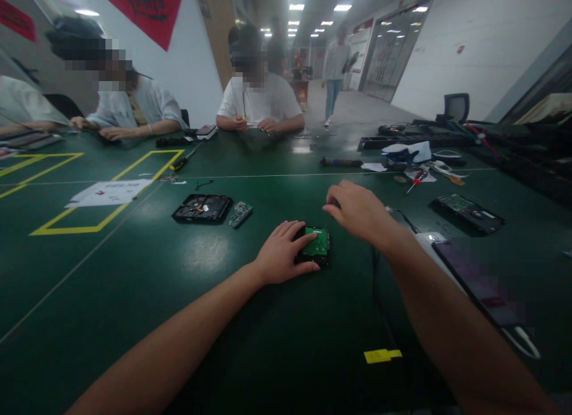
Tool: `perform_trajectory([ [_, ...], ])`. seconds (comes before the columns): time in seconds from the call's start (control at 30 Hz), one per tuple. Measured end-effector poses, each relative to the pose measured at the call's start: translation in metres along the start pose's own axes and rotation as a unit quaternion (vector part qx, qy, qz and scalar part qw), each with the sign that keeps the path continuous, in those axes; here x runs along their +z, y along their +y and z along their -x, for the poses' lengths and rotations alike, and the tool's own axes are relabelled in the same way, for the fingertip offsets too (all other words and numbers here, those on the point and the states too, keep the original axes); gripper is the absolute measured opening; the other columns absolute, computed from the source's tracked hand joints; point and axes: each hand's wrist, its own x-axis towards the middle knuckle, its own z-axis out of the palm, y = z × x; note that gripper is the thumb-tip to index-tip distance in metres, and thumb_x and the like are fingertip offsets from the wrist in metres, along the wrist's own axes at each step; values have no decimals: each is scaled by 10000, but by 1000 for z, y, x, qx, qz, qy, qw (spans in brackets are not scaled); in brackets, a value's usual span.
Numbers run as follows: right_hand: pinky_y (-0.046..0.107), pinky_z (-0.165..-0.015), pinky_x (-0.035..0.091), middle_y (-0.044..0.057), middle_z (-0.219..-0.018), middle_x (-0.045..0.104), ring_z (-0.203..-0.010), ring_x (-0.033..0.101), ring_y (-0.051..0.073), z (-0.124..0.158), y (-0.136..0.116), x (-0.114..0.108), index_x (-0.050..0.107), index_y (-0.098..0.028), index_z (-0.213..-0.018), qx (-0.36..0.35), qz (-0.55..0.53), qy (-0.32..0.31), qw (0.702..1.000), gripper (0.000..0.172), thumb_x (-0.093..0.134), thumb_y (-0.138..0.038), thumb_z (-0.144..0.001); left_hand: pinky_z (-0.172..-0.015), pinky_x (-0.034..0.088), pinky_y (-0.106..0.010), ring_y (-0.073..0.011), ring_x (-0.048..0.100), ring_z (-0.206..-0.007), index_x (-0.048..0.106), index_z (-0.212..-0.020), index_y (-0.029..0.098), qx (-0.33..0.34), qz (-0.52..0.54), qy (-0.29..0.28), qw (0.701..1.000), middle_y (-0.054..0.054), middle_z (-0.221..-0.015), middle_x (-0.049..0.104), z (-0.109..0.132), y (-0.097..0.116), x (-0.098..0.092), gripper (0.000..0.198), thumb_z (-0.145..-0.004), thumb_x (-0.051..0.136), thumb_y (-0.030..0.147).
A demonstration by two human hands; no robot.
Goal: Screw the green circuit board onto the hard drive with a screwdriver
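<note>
Bare forearms stretch over the table [134, 272] — the left hand [281, 255] lies flat, fingers spread, on the hard drive [309, 260] mid-table; the right hand [357, 212] hovers curled, grip impossible to tell. Pressed unevenly, the drive could skid — scuffing its green board [319, 243].

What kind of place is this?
Probably an electronics workshop: a drive with a green circuit board lies under the left hand, and an opened drive and a screwdriver lie on the long green table.
</note>
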Motion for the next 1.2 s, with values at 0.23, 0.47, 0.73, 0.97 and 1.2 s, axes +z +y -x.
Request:
perform_trajectory([
  [0.23,372,-834,476,130,-1144,661,-962,653,258,2,2,4,646,-172,-1112,-24,-42,3,999,166,619,-179,-949,-1272,302,-621,-396,388,-1533,521,-1561,285,-1,-2,0,1000,-144,-1649,420,0,-1,1,834,-920,593,813],
  [0.47,350,-883,484,70,-1048,718,-970,662,230,-3,11,2,620,-214,-1018,-77,-168,-22,983,210,591,-82,-858,-1269,305,-628,-402,394,-1526,516,-1565,291,0,7,2,1000,-141,-1646,426,0,0,-1,825,-920,614,795],
  [0.73,360,-859,475,107,-1079,741,-964,679,248,0,5,1,615,-190,-1081,-33,-118,2,993,178,563,-147,-916,-1269,305,-628,-399,389,-1532,514,-1568,296,-4,1,-6,1000,-137,-1657,413,0,0,0,837,-917,592,816],
  [0.97,390,-720,454,134,-994,757,-861,706,303,-1,-5,4,624,-187,-1071,68,-14,19,997,191,588,-365,-1014,-1276,300,-620,-395,386,-1536,521,-1559,279,-3,-1,-3,1000,-141,-1655,415,0,1,-2,834,-919,602,807],
  [1.2,396,-820,489,128,-1066,760,-944,708,292,-3,5,5,609,-199,-1145,32,-63,4,997,215,678,-263,-952,-1271,300,-629,-401,389,-1533,521,-1559,278,-4,3,-7,1000,-146,-1657,407,0,1,-2,837,-924,576,820],
])
